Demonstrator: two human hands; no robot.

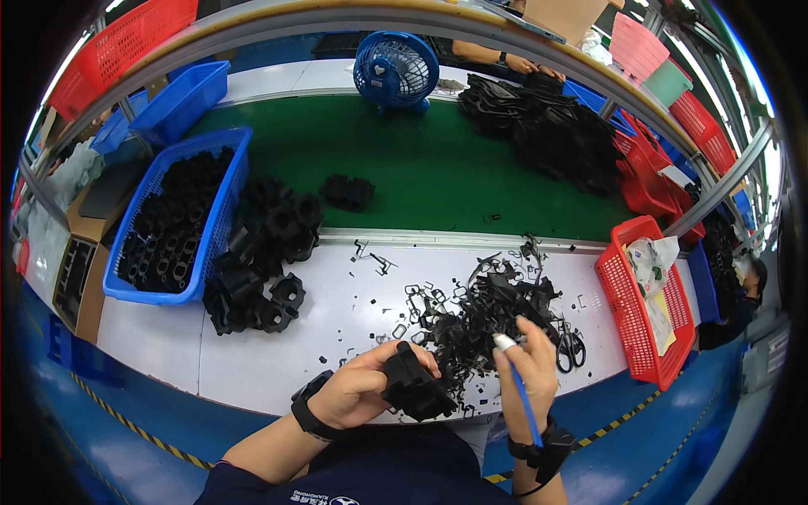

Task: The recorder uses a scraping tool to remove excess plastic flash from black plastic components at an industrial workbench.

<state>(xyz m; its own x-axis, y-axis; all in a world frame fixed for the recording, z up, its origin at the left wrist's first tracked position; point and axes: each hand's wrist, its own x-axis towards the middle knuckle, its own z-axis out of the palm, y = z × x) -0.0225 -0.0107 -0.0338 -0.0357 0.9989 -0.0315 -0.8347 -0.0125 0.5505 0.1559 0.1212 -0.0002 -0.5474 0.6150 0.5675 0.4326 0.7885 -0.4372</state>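
My left hand (352, 394) is closed around a black moulded plastic part (414, 385), held above the table's near edge. My right hand (532, 370) grips a slim tool with a blue handle (525, 402), whose working tip I cannot make out. A white cover (504, 342) sits on one fingertip of that hand. The two hands are apart, and the tool does not touch the part. Beyond them lies a heap of black plastic scraps (492, 316), with small trimmings scattered around it. Black-handled scissors (571, 350) rest right of the heap.
Black parts (265, 244) are piled at left beside a blue basket (240, 181) of similar pieces. A green belt (421, 181) crosses behind, with a blue fan (396, 71) at its far side. A red basket (619, 286) stands right. Another person's hands (530, 66) work opposite.
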